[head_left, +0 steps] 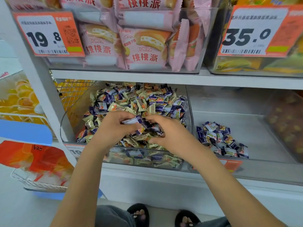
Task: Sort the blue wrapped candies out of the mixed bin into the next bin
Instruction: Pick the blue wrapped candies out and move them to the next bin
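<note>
Here my left hand grips blue candies over the mixed bin, while my right hand curls its fingers into the same pile. Sorted candies lie in the next bin. White shelf, price tags above, pink packs overhead.

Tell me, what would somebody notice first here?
Probably the big heap of blue and gold wrapped candies in the clear middle bin, where the left hand grips blue ones and the right hand digs. Beside it sits a small pile of blue wrapped candies; pink snack-cake packets fill the shelf above.
</note>
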### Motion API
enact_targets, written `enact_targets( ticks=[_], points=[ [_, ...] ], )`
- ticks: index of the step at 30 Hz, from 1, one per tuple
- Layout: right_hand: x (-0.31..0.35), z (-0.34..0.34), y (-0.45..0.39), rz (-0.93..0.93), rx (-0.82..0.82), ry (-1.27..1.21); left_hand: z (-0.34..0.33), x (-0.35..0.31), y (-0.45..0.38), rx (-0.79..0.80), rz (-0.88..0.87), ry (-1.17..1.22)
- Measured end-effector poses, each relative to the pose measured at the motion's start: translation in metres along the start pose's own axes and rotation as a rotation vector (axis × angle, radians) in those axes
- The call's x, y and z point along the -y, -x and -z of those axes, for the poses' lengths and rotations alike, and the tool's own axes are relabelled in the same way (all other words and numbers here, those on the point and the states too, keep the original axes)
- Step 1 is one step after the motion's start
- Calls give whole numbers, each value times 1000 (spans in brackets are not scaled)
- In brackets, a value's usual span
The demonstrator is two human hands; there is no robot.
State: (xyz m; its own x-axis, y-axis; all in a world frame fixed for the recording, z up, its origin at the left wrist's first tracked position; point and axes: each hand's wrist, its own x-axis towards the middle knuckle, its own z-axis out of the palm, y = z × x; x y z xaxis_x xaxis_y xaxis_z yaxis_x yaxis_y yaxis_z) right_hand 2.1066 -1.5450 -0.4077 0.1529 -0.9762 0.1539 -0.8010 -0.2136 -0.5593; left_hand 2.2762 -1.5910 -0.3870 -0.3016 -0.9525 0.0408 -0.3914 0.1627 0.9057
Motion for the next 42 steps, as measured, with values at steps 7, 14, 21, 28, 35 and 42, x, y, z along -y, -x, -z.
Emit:
enact_targets(
  ticks=[7,14,21,28,35,42],
  points=[
    [13,4,1,50,98,-617,-13,-9,6,-19,-27,28],
    [12,18,10,-85,-295,-661,-16,-9,5,92,-21,110],
    [-55,56,36,-343,-455,-225,-19,5,-6,74,-177,-223],
    [-18,48,32,-126,-460,-114,-33,17,-21,180,-195,-554],
    [1,13,12,-57,-57,384,-21,18,-21,254,-107,-557],
    [4,-1,6,-60,-5,354,-30,22,-27,148,-306,-665]
  ],
)
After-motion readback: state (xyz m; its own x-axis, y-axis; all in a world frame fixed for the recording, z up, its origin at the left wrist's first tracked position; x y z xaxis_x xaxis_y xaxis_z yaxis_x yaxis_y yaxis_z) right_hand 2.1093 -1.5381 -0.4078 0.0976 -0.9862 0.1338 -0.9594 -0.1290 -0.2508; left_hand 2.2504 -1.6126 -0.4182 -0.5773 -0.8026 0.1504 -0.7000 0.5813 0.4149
